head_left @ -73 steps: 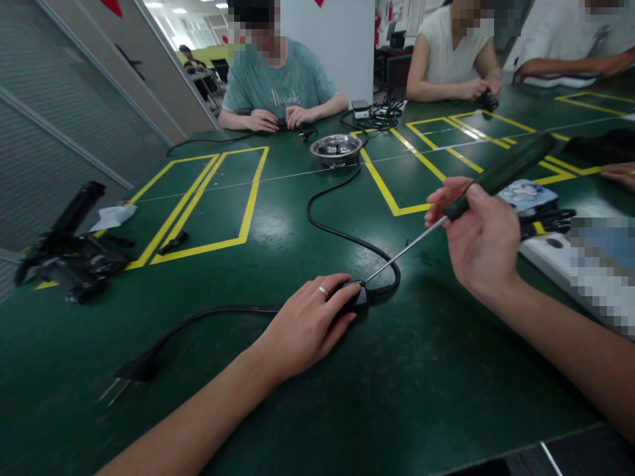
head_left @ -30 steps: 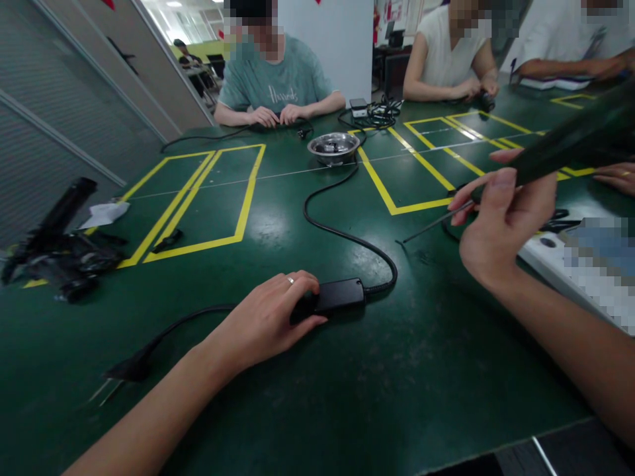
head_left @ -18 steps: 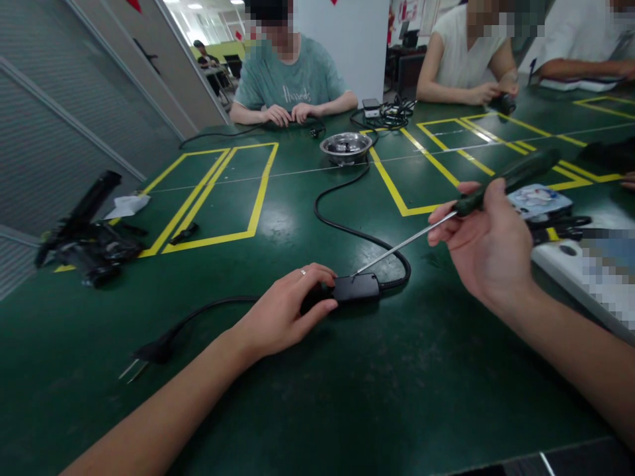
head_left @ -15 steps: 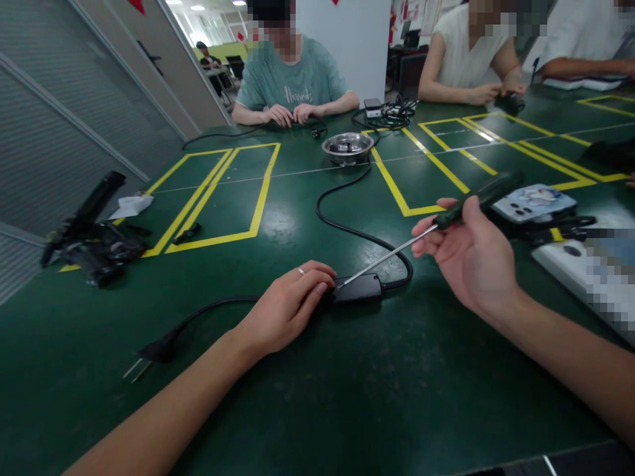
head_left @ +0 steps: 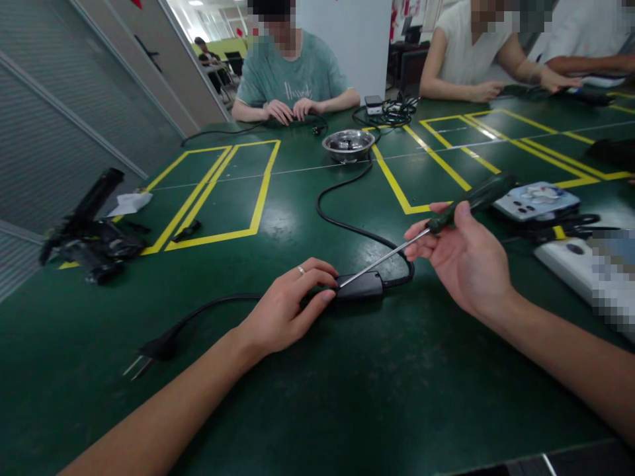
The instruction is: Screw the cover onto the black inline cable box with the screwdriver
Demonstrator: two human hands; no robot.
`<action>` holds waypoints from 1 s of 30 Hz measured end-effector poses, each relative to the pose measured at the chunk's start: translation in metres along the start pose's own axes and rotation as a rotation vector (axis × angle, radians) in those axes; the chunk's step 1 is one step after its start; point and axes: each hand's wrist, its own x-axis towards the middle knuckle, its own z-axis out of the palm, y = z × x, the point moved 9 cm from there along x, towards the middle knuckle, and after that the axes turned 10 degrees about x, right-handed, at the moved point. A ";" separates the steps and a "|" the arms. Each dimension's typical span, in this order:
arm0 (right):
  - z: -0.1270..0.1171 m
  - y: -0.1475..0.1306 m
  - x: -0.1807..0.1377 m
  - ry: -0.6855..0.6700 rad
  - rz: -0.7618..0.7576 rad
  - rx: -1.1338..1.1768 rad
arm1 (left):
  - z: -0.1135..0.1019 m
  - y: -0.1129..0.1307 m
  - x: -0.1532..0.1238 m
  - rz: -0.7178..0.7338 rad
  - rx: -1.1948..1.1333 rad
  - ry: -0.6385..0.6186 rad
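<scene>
My left hand (head_left: 292,306) is closed around the left end of a small black box (head_left: 364,285) that sits in line on a black power cord (head_left: 342,226). Its fingers cover that end. In my right hand (head_left: 469,264) is a screwdriver (head_left: 466,201) with a dark green handle, held at a slant between thumb and fingers. The metal shaft runs down to the left, and its tip meets the box beside my left fingertips. What lies under the tip is too small to make out. To the left, the cord ends in a two-pin plug (head_left: 156,350).
A metal bowl (head_left: 348,145) with small dark items stands beyond the box. Black parts (head_left: 94,231) and white paper (head_left: 131,203) lie at left. A phone (head_left: 538,200) and a white device (head_left: 585,264) are at right. Two co-workers' hands (head_left: 292,111) (head_left: 520,86) handle things across the table.
My right hand and the screwdriver have shifted slightly left and down, the tip still at the box. My left thumb has moved a little. A co-worker's hand at the right has reached outward.
</scene>
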 end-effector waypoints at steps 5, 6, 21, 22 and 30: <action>-0.001 0.000 0.000 0.020 0.009 0.009 | -0.001 0.003 0.001 0.007 -0.028 0.027; -0.004 -0.001 0.001 0.033 0.003 0.017 | -0.001 0.003 0.001 0.006 -0.035 0.028; -0.002 -0.010 0.002 -0.016 -0.051 -0.003 | 0.013 -0.009 0.001 -0.075 -0.107 -0.092; 0.001 -0.010 0.001 -0.038 -0.053 -0.015 | 0.014 -0.009 0.001 -0.070 -0.097 -0.095; 0.022 -0.029 -0.015 -0.109 -0.202 -0.230 | 0.016 -0.010 0.001 -0.066 -0.079 -0.088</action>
